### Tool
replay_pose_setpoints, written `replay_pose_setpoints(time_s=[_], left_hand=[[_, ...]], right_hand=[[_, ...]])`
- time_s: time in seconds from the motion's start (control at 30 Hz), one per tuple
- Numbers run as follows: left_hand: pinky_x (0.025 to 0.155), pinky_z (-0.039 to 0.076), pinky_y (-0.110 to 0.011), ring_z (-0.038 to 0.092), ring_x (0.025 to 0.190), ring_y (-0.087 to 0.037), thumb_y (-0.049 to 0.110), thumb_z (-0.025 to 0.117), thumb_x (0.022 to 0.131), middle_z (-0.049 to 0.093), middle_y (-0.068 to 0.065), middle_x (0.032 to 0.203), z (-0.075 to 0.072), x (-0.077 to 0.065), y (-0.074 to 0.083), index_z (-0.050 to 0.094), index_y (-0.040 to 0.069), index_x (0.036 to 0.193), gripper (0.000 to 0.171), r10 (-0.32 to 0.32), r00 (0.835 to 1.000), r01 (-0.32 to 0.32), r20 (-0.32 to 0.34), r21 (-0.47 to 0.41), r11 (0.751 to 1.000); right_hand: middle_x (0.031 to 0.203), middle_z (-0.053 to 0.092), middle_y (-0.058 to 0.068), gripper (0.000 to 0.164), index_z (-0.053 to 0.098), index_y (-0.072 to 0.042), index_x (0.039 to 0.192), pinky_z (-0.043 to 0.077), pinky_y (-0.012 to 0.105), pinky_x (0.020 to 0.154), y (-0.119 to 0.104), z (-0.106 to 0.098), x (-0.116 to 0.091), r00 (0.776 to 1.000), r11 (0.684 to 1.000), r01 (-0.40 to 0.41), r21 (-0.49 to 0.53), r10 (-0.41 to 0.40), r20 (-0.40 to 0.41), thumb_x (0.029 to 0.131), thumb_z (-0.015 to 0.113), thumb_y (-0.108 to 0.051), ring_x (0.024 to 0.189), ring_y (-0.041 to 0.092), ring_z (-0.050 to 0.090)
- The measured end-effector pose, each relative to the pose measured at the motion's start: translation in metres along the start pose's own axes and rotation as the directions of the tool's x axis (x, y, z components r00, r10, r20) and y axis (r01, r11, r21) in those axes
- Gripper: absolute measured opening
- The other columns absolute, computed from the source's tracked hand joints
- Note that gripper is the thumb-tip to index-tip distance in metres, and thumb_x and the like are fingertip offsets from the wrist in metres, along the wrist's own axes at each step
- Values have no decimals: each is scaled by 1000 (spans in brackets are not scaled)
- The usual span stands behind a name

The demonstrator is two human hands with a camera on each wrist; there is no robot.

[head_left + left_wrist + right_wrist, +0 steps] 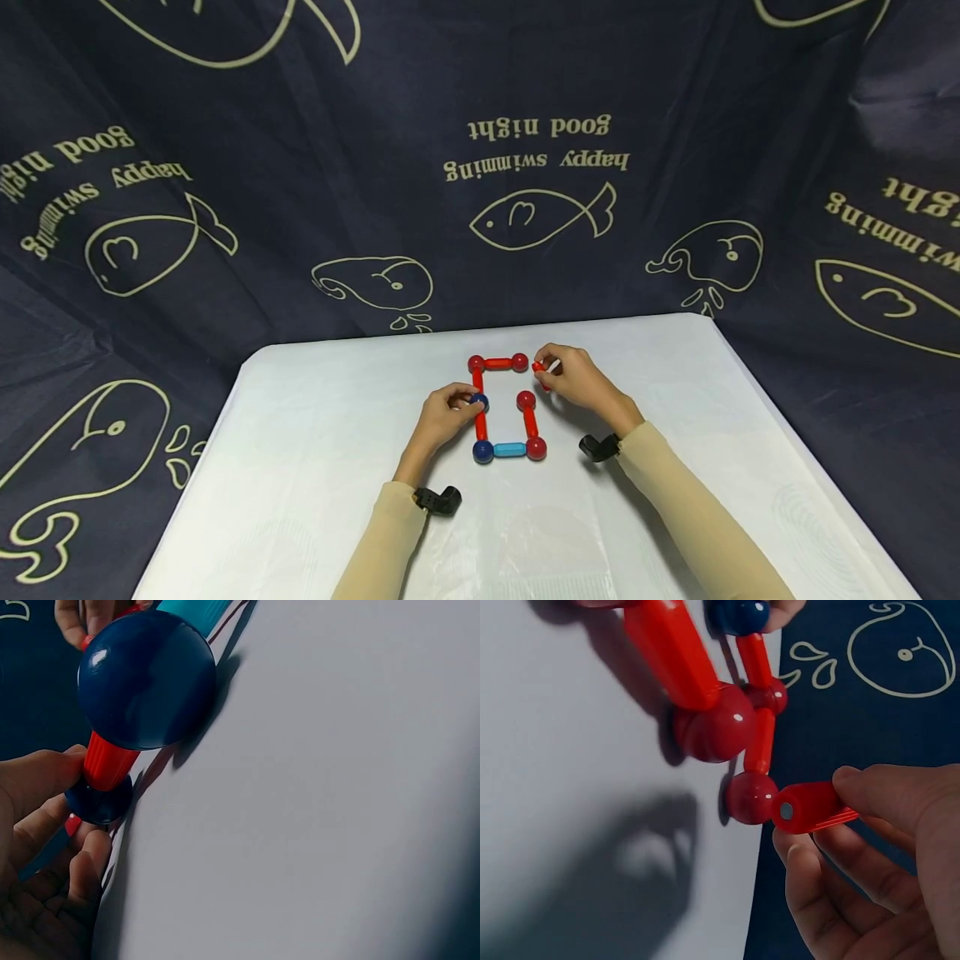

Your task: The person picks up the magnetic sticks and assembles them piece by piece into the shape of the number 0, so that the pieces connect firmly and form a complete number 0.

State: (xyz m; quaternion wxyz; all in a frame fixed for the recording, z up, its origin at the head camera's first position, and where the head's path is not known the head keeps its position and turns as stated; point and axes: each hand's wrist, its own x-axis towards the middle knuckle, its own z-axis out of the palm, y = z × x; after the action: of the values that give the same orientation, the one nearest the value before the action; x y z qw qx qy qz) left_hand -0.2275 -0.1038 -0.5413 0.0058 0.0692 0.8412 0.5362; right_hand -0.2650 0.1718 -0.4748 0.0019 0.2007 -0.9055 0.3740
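Red and blue balls joined by magnetic rods form an outline on the table, with a gap on its right side. My left hand (442, 415) holds a dark blue ball (97, 804) midway along the left side, thumb and fingers around it. Between thumb and fingers, my right hand (581, 379) pinches a red magnetic rod (814, 807), whose silver end faces the camera. That rod is just right of the top right red ball (520, 362); whether they touch, I cannot tell. Below the gap sits another red ball (526, 400), on a red rod (531, 422).
A light blue rod (510, 450) runs along the near side between a dark blue corner ball (483, 452) and a red corner ball (536, 448). White covering lies over the table (300, 450). A dark printed cloth (540, 275) hangs behind the far edge.
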Motion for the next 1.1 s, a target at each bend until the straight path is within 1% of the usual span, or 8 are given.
replay_pose_setpoints(time_s=[0.2,0.3,0.5,0.7,0.93,1.1], left_hand=[[69,47,-23,57,79,-12,18,81,89,69,-4,95,-3,-1,0,75,9,112,26,4,1000,-4,-13,8,1000],[67,45,-23,55,77,-12,19,81,89,69,-4,95,-2,0,-1,75,9,112,26,9,1000,-9,-13,2,1000],[63,42,-22,51,72,-10,21,82,88,70,-4,95,-1,1,-1,75,10,110,26,9,1000,-9,-17,7,1000],[61,40,-22,51,71,-10,20,82,88,70,-3,95,0,1,-1,75,10,110,26,5,1000,-5,-13,6,1000],[62,40,-23,51,72,-12,22,82,88,70,-6,95,0,0,0,75,9,109,26,6,1000,-6,-13,-10,1000],[62,41,-23,51,72,-11,23,82,88,70,-5,95,0,0,0,76,9,109,26,2,1000,-2,-17,-9,1000]], right_hand=[[96,73,9,19,69,-3,110,58,30,69,-5,9,13,1000,998,-1,65,3,-29,93,75,-11,76,17,71],[97,72,10,21,69,-3,111,57,30,69,-6,15,17,999,994,-28,102,33,-38,93,75,-11,77,17,72],[99,72,12,23,68,-1,114,57,30,69,-3,25,18,996,987,-70,143,76,-38,94,74,-12,78,18,72],[100,72,14,23,67,0,114,57,30,67,1,32,16,993,979,-92,182,104,-60,95,74,-11,81,23,72],[103,73,15,23,69,-1,115,58,28,70,5,42,16,986,975,-133,179,148,-72,95,74,-13,89,26,72],[103,73,15,23,69,-1,114,58,29,70,7,44,15,984,974,-140,178,156,-83,95,74,-12,89,26,72]])
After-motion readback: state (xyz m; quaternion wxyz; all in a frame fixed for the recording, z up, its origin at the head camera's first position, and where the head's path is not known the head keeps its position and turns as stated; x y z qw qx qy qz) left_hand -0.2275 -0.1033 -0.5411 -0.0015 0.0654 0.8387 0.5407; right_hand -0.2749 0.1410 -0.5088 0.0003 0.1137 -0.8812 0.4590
